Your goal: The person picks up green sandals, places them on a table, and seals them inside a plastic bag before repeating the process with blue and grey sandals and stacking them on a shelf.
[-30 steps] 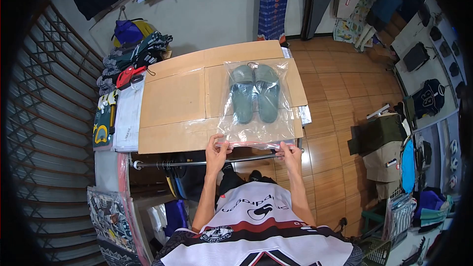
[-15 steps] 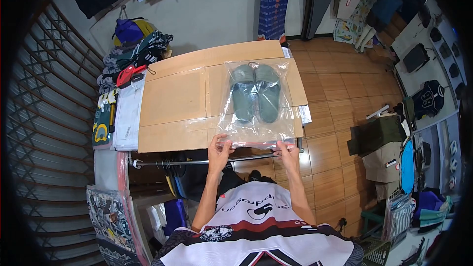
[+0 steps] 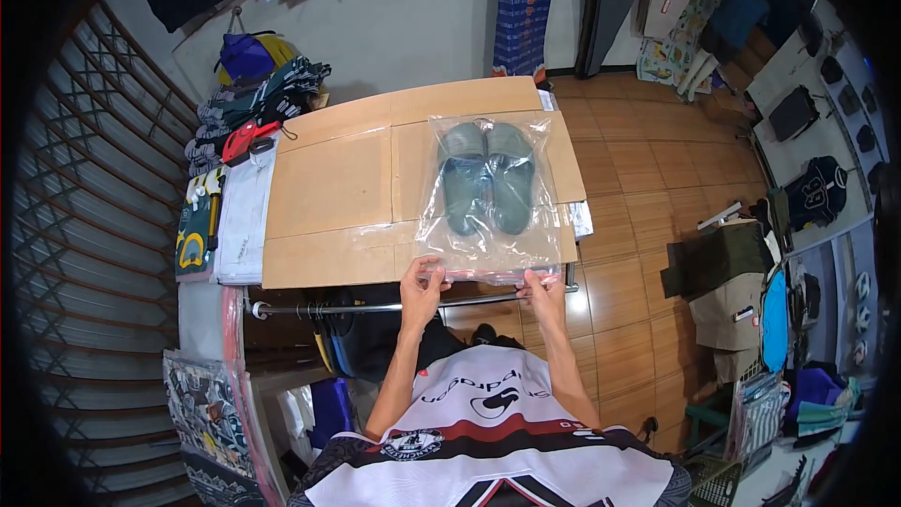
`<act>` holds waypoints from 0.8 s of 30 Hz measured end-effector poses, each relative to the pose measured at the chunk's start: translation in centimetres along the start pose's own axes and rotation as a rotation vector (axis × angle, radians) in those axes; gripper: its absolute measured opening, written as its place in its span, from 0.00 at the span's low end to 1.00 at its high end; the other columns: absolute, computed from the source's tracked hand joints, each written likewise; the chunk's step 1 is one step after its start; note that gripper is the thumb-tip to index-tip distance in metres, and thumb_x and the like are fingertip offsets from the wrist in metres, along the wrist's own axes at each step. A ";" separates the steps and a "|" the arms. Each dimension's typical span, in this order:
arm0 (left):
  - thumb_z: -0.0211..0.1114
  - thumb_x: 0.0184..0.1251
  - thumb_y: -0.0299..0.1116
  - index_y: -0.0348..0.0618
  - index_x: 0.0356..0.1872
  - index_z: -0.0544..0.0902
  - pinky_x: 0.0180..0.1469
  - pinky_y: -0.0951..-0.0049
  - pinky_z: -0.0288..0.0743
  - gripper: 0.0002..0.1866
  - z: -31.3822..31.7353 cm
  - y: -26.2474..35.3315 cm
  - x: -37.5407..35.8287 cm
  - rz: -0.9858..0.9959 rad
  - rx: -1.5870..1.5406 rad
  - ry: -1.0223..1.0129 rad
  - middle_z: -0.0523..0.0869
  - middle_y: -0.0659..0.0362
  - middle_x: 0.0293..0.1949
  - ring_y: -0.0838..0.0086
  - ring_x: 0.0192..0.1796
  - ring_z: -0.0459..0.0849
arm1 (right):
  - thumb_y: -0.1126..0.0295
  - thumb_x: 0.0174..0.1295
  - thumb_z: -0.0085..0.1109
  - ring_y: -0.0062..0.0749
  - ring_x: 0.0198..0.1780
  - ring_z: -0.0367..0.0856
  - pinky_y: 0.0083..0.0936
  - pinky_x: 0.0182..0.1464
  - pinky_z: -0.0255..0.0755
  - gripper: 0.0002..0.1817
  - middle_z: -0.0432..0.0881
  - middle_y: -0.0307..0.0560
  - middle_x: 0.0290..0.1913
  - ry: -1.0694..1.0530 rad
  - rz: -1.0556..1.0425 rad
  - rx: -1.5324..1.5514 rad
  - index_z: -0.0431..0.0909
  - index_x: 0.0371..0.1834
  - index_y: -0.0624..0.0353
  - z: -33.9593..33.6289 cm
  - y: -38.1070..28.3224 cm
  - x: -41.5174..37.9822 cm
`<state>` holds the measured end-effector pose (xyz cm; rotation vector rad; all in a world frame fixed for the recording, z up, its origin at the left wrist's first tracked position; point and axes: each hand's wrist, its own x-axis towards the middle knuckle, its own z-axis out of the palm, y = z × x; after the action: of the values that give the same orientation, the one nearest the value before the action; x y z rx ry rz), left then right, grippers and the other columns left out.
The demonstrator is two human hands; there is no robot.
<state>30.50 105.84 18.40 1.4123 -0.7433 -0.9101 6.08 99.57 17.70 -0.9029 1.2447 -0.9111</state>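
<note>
A clear plastic bag (image 3: 488, 239) lies on the cardboard-covered table (image 3: 328, 188), holding a pair of grey-green slide sandals (image 3: 488, 178) side by side. My left hand (image 3: 422, 289) pinches the bag's near edge at its left corner. My right hand (image 3: 542, 289) pinches the same edge toward the right corner. Both hands sit at the table's front edge, with the bag's red-lined opening between them.
Folded clothes and bags (image 3: 253, 108) pile up at the table's far left. Printed packets (image 3: 199, 230) lie along the left side. A metal rail (image 3: 375, 308) runs under the front edge. Clothing racks and garments (image 3: 732, 272) stand on the wooden floor to the right.
Both hands have drawn a little closer together along the bag's near edge; my right hand slid left. The bag and sandals stay in place.
</note>
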 end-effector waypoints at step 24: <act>0.67 0.77 0.29 0.36 0.57 0.82 0.40 0.76 0.89 0.13 1.3 0.7 -0.5 -0.101 -0.055 -0.103 0.86 0.56 0.43 0.77 0.38 0.88 | 0.57 0.71 0.67 0.24 0.30 0.87 0.21 0.30 0.76 0.18 0.90 0.48 0.34 -0.033 0.023 -0.030 0.87 0.43 0.66 1.9 -0.4 -0.7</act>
<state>29.16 105.62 19.18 1.3719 -0.7233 -1.0811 7.86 100.16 18.47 -0.9222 1.2416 -0.8580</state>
